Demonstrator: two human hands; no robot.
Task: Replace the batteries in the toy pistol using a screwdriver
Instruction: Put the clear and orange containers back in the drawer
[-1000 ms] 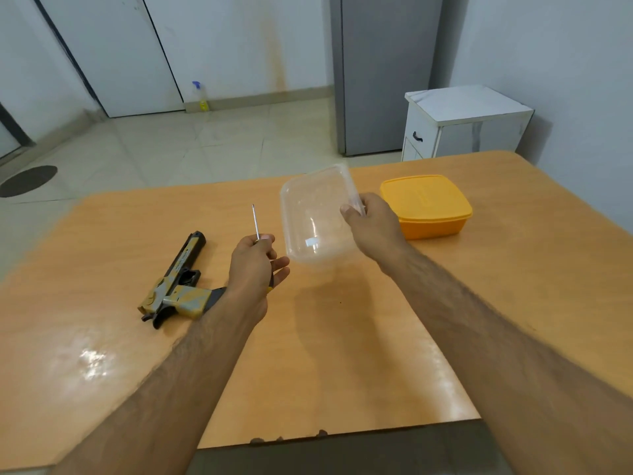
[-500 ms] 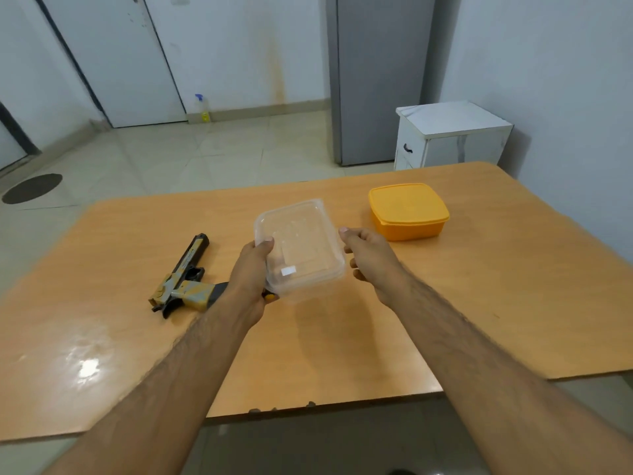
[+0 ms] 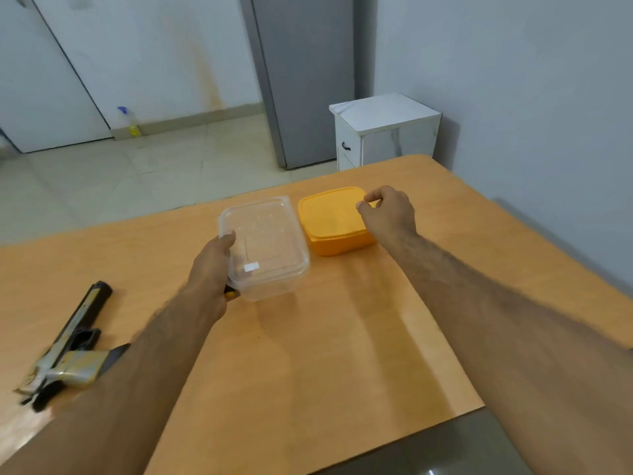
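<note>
Holding now: the left hand (image 3: 214, 265) grips the near-left edge of the clear box (image 3: 265, 246), and a bit of yellow-and-black handle, likely the screwdriver (image 3: 230, 292), peeks out under its palm.
Right hand: the right hand (image 3: 387, 212) is over the far right corner of the orange box (image 3: 334, 219), fingers curled and pinching at its lid edge.
Boxes: side by side, almost touching, on the wooden table (image 3: 342, 354).
Toy pistol: the toy pistol (image 3: 66, 347) lies flat, far to the left and closer to the person than both hands.
Which way it points: its long barrel runs away from the person, grip end nearest.
Nearer hand: the left one, I think, so it would reach back and left for the toy.
Batteries: none seen; maybe inside the orange box.
</note>
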